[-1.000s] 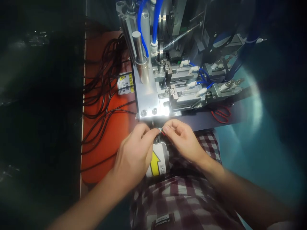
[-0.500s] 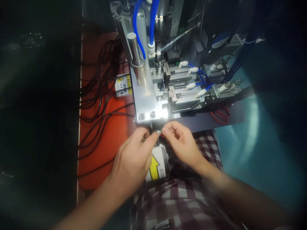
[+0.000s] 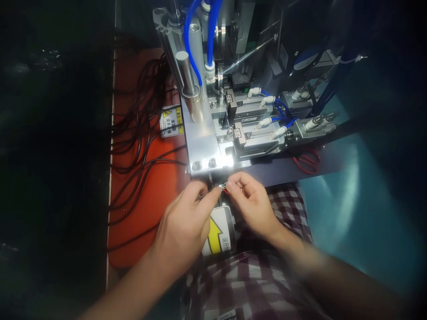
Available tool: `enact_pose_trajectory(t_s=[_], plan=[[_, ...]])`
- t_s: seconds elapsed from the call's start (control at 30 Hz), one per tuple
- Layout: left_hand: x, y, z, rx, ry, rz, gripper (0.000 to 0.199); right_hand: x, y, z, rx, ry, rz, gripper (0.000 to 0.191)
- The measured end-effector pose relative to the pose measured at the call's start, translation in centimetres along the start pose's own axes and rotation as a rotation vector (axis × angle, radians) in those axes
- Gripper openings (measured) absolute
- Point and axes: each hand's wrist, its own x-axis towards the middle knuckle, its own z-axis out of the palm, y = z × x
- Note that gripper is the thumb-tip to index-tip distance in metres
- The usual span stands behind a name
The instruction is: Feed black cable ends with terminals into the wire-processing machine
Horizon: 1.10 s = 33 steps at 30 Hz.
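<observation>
Several thin wires (image 3: 224, 188) sit just before the metal plate (image 3: 203, 153), pinched by left hand (image 3: 187, 218) and right hand (image 3: 252, 202), both nearly closed; wire ends are partly hidden.

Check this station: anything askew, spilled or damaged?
No spill or breakage visible. Only the black cables look untidy: loosely tangled across the orange surface left of the machine, rather than bundled. The thin wires between the left hand and right hand are too small to judge.
</observation>
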Motion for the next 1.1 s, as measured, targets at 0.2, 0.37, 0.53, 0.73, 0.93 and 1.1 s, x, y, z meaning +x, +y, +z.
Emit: enact_pose_trajectory(t_s=[0.2,0.37,0.53,0.73,0.93,1.1], plan=[[0.1,0.1,0.0,0.011,-0.002,-0.004,0.033,0.1,0.0,0.0,-0.013,0.019,-0.022,0.018],[0.4,0.3,-0.3,0.009,-0.014,0.006,0.031,0.1,-0.4,0.1,0.038,0.017,0.086,0.021],[0.3,0.1,-0.2,-0.018,-0.002,0.005,0.030,0.0,-0.3,-0.2,0.075,-0.007,0.180,0.027],[0.0,-0.1,0.0,-0.063,0.005,-0.011,0.028,0.0,-0.2,-0.6,0.089,-0.014,0.172,0.028],[0.1,-0.1,0.0,-0.063,0.002,-0.026,0.028,0.2,-0.9,-0.4,0.041,0.007,0.153,0.024],[0.0,-0.1,0.0,-0.093,0.014,-0.033,0.028,0.2,-0.9,-0.3,0.028,0.015,0.118,0.024]])
